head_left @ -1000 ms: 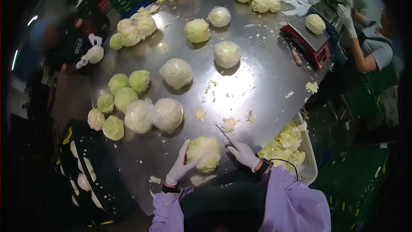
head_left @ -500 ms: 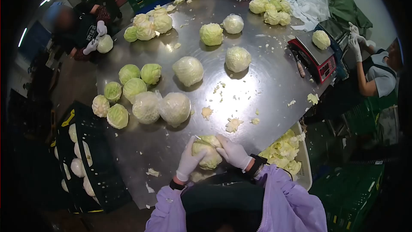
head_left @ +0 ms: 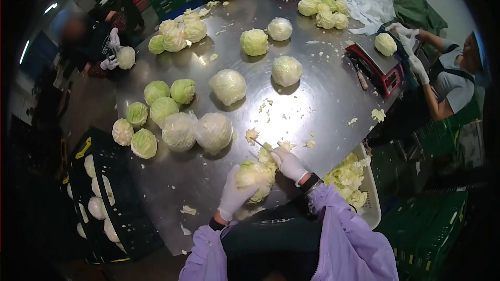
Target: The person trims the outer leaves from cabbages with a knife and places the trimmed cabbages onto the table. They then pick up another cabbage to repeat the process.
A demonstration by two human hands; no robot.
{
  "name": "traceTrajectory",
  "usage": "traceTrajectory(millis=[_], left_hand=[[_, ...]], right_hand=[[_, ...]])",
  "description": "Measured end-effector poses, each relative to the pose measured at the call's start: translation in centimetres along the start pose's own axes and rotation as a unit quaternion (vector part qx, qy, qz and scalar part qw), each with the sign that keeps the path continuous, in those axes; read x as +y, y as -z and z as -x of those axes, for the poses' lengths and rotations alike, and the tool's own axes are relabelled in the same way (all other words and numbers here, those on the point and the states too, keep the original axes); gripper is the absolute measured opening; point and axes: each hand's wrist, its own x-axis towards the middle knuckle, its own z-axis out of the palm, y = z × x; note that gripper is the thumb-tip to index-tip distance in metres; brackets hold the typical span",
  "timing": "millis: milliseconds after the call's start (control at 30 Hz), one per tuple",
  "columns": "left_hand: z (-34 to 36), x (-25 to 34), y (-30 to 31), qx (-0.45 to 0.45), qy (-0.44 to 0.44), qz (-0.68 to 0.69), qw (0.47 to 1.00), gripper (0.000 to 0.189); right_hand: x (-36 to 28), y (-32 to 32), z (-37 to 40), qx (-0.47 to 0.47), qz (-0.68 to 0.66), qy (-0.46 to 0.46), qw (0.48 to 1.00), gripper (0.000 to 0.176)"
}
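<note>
Snugly, gloved left hand (head_left: 233, 195) cups round, crinkly cabbage (head_left: 254, 176).

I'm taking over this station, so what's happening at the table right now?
A person in purple sleeves steadies a cabbage with the gloved left hand, while the right hand works a knife at its loose outer leaf. Trimmed leaves fill the white basket beside them. More cabbages lie over the steel table, and other people handle some; one sits on a red scale.
</note>
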Motion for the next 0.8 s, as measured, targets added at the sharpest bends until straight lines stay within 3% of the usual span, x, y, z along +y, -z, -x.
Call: traceTrajectory(millis=[100,233,300,400,433,467,533,600,633,667,733,767,800], left_hand=[[0.6,-1.9,1.1,-0.018,-0.015,0.063,0.998,0.083],[2.3,-4.0,2.9,0.002,0.023,0.201,0.979,0.076],[2.7,-6.5,2.9,0.021,0.043,0.25,0.967,0.074],[2.6,-7.6,1.2,0.014,0.029,0.365,0.931,0.079],[2.6,-6.6,0.0,0.038,0.034,0.328,0.943,0.087],[2.2,-5.5,-1.4,0.06,0.038,0.291,0.954,0.095],[1.2,-4.5,-3.5,0.06,0.032,0.288,0.955,0.097],[0.4,-2.2,-4.6,0.04,-0.057,0.174,0.982,0.099],[0.4,-0.6,-4.4,0.013,-0.011,0.235,0.972,0.104],[-0.2,-0.8,-4.0,0.01,-0.012,0.236,0.972,0.104],[-0.5,-1.6,-2.4,0.032,-0.127,-0.006,0.991,0.103],[-0.6,2.1,-1.8,0.013,-0.175,0.009,0.985,0.097],[-0.9,2.3,-1.6,0.014,-0.168,0.007,0.986,0.097]], right_hand=[[2.9,-0.4,-0.1,-0.012,0.024,-0.086,0.996,0.029],[4.5,-1.1,1.1,0.005,-0.041,-0.047,0.998,0.031],[2.8,0.3,1.4,-0.058,-0.322,-0.238,0.915,0.033],[-2.3,3.6,3.3,0.015,-0.402,-0.273,0.874,0.04],[-1.2,2.5,3.8,0.04,-0.396,-0.215,0.892,0.05],[-2.4,2.7,4.2,0.045,-0.394,-0.219,0.892,0.05],[-5.8,3.4,4.9,-0.106,-0.285,-0.239,0.922,0.058],[-4.4,2.4,5.1,-0.05,-0.255,-0.208,0.943,0.062],[-3.6,2.0,5.3,-0.005,-0.227,-0.172,0.959,0.067],[-3.5,2.3,5.4,-0.002,-0.226,-0.172,0.959,0.067],[-3.4,2.6,6.3,-0.04,-0.199,-0.094,0.975,0.068],[-3.7,2.4,6.7,-0.044,-0.204,-0.098,0.973,0.068],[-4.0,2.4,6.8,-0.04,-0.168,-0.008,0.985,0.068]])
